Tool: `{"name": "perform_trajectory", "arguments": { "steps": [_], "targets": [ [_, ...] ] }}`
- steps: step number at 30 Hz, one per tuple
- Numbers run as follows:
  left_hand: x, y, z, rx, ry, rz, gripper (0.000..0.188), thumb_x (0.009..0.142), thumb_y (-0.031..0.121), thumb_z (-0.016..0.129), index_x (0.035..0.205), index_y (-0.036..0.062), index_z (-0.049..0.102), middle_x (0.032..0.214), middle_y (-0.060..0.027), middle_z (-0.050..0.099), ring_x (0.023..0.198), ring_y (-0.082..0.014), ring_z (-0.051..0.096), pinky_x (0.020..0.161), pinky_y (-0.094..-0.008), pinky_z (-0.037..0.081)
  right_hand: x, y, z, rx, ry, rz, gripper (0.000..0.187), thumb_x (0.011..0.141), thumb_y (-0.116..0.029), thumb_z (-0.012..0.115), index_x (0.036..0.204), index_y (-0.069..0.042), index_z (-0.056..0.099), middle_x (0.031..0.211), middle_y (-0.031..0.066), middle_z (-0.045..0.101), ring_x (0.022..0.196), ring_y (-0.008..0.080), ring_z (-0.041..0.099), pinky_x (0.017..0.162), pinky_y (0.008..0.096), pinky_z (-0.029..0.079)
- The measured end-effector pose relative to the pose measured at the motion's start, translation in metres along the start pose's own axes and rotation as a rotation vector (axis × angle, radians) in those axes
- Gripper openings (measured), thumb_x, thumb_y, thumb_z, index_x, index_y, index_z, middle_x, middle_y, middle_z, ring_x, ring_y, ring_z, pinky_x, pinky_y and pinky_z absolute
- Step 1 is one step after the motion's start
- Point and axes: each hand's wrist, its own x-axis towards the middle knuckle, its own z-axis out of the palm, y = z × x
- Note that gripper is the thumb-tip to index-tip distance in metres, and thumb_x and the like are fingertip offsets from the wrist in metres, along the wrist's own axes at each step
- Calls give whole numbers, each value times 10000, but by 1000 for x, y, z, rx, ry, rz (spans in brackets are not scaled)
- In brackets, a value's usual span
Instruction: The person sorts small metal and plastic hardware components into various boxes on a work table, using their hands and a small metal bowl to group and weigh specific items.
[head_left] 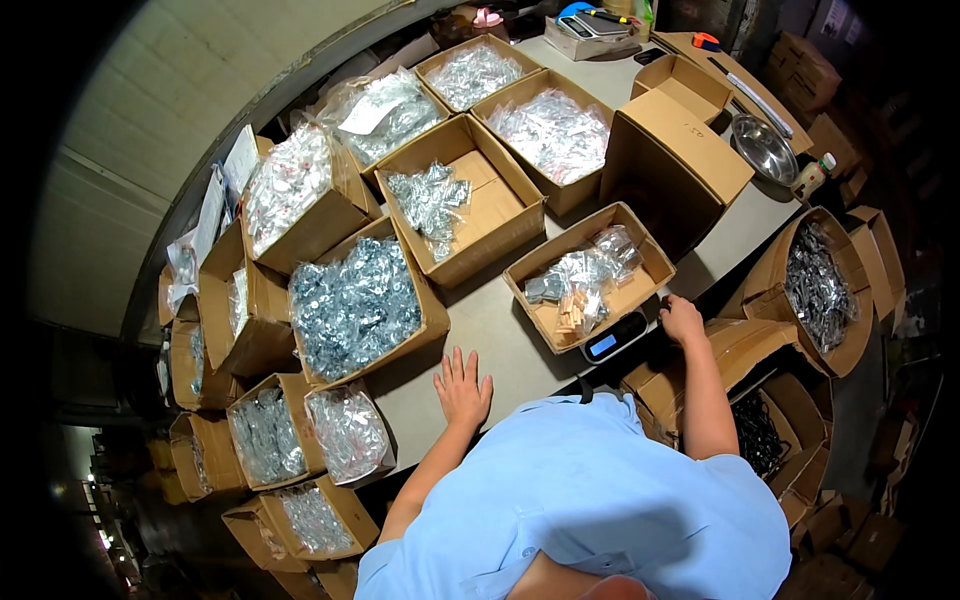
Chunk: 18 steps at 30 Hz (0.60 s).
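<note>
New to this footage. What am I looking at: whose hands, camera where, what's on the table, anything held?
No machine: a person works bare-handed. The one picture comes from a wide fisheye camera on their head, looking down, so straight edges bend near the rim. The left hand lies spread on the table, holding nothing visible. The right hand is beside a scale; whether it grips anything is unclear. Just behind the scale's display sits a small open box of bagged parts. Larger cardboard boxes with more bagged pieces fill the left.
</note>
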Motion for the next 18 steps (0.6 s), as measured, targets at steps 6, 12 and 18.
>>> {"name": "perform_trajectory", "arguments": {
  "steps": [6, 12, 18],
  "targets": [
    [0, 0, -1, -4, -1, 2, 556, 836, 351, 517, 1338, 142, 403, 1461, -133, 247, 1343, -350, 194, 1047, -565, 150, -1, 0, 0, -19, 2, -2, 334, 812, -210, 564, 1101, -43, 586, 1088, 204, 589, 1034, 344, 552, 884, 416, 442],
    [-1, 0, 0, 1, -1, -2, 552, 839, 350, 518, 1337, 143, 403, 1462, -131, 245, 1344, -347, 194, 1046, -563, 153, -1, -2, -2, -9, -4, 10, 340, 812, -218, 578, 1101, -38, 581, 1092, 196, 594, 1041, 347, 550, 884, 418, 442],
    [-1, 0, -1, -6, -3, 1, 550, 841, 349, 517, 1337, 139, 403, 1460, -131, 248, 1343, -346, 194, 1048, -559, 151, -1, -1, -1, -22, -6, 9, 336, 816, -216, 573, 1102, -41, 581, 1094, 200, 592, 1041, 351, 548, 887, 418, 440]
  ]
}}
